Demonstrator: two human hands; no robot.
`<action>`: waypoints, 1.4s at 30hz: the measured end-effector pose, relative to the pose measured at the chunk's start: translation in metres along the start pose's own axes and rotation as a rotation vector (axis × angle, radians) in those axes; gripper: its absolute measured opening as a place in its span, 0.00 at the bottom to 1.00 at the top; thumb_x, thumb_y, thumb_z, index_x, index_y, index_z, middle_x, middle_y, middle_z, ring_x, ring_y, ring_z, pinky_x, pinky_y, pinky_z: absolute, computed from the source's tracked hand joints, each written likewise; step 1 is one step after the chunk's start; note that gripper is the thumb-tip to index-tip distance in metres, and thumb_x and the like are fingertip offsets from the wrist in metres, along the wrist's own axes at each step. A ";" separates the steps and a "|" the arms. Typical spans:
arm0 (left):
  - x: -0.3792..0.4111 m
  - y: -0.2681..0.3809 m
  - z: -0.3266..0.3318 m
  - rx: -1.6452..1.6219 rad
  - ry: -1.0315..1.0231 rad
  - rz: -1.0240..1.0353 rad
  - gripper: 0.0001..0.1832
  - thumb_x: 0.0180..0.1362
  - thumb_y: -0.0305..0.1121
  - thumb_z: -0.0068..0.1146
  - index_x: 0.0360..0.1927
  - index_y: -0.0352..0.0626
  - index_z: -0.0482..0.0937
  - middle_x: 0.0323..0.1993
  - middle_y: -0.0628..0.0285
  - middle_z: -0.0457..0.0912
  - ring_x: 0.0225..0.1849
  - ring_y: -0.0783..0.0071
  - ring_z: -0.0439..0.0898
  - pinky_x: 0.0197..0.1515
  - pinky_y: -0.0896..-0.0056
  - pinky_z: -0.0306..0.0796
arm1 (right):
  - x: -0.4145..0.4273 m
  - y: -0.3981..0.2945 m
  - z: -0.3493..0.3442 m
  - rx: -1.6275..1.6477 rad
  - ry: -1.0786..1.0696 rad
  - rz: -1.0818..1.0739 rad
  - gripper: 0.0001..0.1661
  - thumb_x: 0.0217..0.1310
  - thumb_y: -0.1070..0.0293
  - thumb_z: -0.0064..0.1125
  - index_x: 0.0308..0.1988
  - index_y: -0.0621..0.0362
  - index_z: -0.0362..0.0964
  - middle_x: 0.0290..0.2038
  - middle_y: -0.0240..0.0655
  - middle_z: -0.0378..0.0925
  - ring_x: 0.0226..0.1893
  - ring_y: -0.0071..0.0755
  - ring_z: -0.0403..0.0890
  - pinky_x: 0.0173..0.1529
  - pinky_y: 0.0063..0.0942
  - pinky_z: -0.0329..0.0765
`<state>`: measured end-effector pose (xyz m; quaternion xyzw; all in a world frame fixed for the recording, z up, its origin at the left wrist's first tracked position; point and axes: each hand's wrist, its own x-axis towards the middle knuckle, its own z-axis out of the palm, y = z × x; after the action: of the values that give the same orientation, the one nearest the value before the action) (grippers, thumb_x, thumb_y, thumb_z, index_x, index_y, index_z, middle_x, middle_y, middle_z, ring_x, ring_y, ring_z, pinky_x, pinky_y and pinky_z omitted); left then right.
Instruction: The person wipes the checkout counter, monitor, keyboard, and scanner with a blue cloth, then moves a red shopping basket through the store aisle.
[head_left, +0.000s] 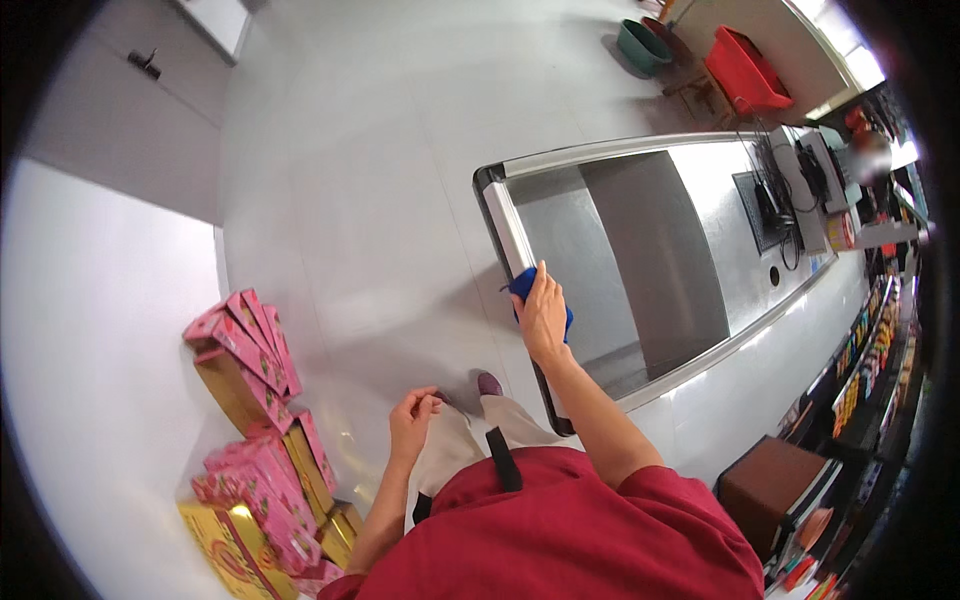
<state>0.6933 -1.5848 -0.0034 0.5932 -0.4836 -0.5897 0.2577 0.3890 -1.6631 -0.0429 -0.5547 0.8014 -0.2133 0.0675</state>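
Observation:
My right hand (544, 311) presses a blue cloth (522, 283) against the near end rail of a checkout counter (510, 225). Parts of the cloth stick out on both sides of the hand. The counter has a silver metal frame with black corner pieces, a sunken bay and a dark conveyor-like panel (645, 255). My left hand (414, 420) hangs in front of my body over the floor, with its fingers loosely curled; nothing shows in it.
Pink boxes (262, 465) and a yellow box (232, 551) are stacked at the left by the wall. Cables and electronic equipment (772, 202) stand on the counter's far end. A red basket (742, 71), a green tub (643, 46), a brown box (776, 487) and stocked shelves (862, 352) are around.

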 end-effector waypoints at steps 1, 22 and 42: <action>0.010 0.006 -0.004 0.022 -0.038 -0.006 0.13 0.73 0.30 0.52 0.53 0.35 0.82 0.39 0.61 0.87 0.38 0.78 0.84 0.44 0.74 0.78 | 0.018 -0.007 0.004 -0.013 -0.012 0.032 0.48 0.59 0.66 0.70 0.70 0.74 0.54 0.58 0.56 0.74 0.54 0.56 0.78 0.59 0.45 0.76; 0.358 0.160 -0.182 0.186 -0.322 0.072 0.14 0.73 0.33 0.52 0.54 0.37 0.82 0.39 0.62 0.87 0.37 0.79 0.84 0.40 0.77 0.76 | 0.225 -0.075 0.054 0.399 0.557 1.046 0.27 0.77 0.47 0.50 0.46 0.65 0.67 0.43 0.53 0.80 0.47 0.60 0.80 0.50 0.47 0.75; 0.621 0.343 -0.002 0.527 -0.856 0.172 0.13 0.73 0.30 0.52 0.53 0.36 0.83 0.38 0.61 0.88 0.37 0.77 0.85 0.41 0.75 0.77 | 0.286 -0.105 0.060 0.202 0.344 1.390 0.50 0.64 0.47 0.67 0.67 0.76 0.56 0.59 0.62 0.72 0.62 0.62 0.71 0.67 0.49 0.68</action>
<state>0.5017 -2.2673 0.0176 0.3014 -0.7252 -0.6146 -0.0741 0.3929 -1.9724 -0.0167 0.1338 0.9445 -0.2786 0.1113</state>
